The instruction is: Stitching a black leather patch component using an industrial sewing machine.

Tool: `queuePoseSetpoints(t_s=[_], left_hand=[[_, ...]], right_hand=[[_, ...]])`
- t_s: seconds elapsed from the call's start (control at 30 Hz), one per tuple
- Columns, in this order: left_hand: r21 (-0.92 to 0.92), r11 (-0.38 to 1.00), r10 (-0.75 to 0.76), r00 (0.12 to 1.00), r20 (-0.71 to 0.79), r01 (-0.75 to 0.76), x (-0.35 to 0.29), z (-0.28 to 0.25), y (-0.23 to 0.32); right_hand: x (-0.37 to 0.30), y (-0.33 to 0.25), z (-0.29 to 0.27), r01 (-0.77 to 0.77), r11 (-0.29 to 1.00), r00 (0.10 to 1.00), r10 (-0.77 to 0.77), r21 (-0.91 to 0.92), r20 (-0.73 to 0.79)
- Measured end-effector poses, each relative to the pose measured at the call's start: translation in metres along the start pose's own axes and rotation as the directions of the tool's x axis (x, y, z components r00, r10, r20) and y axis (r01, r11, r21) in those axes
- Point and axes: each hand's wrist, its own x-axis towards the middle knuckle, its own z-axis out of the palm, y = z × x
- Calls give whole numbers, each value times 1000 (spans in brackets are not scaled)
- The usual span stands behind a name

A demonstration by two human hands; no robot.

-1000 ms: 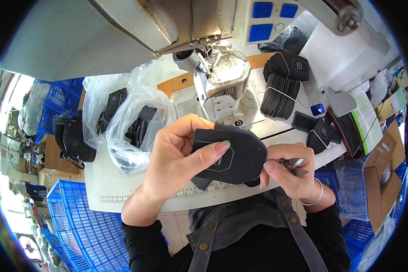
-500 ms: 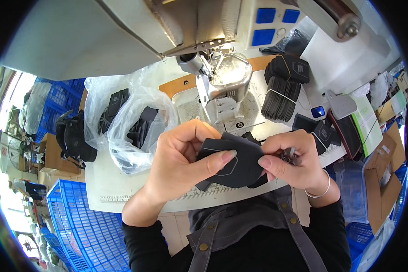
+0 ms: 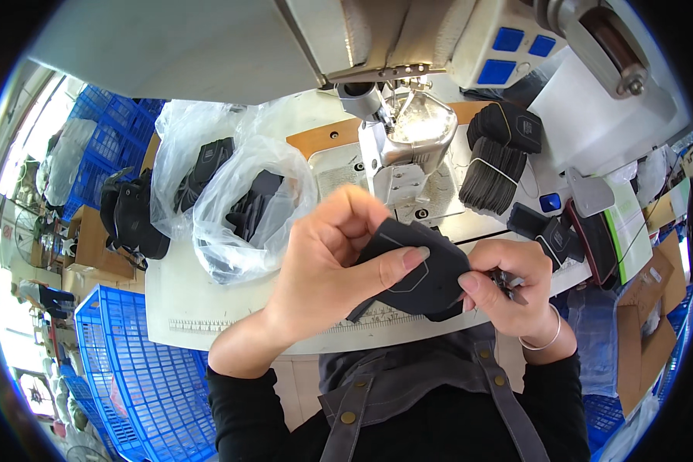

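Observation:
My left hand (image 3: 327, 269) grips a black, flat padded piece (image 3: 421, 279) with a thin outlined shape on it, thumb on top. The fingers behind the piece are hidden. At the piece's right edge, my right hand (image 3: 510, 286) pinches it between thumb and fingers. A small metal tool (image 3: 508, 283), apparently thread snips, is tucked in that same hand; most of it is covered by the fingers. More black pieces lie partly hidden beneath the held one. Beyond the hands stands a sewing machine (image 3: 408, 146) with its lamp lit.
Clear plastic bags (image 3: 208, 231) of black pieces stand on the left of the table (image 3: 181, 296). Banded stacks of black pieces (image 3: 493, 177) sit right of the machine. A printed ruler (image 3: 200, 325) runs along the front edge. Blue crates (image 3: 142, 369) and an open cardboard box (image 3: 643, 323) flank the table.
The whole view has shifted, so the machine and stacks appear further right. Between my hands, the black piece has tilted down to the right. Both hands keep their hold.

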Motion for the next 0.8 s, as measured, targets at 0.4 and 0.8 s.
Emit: queuePoseSetpoints(t_s=[0.4, 0.8], left_hand=[[17, 1000, -26, 987, 160, 23, -4, -8, 0], [135, 991, 3, 987, 160, -25, -6, 0, 1]], right_hand=[[-6, 4, 11, 77, 994, 992, -84, -76, -98], [-10, 4, 19, 49, 999, 983, -48, 2, -178]])
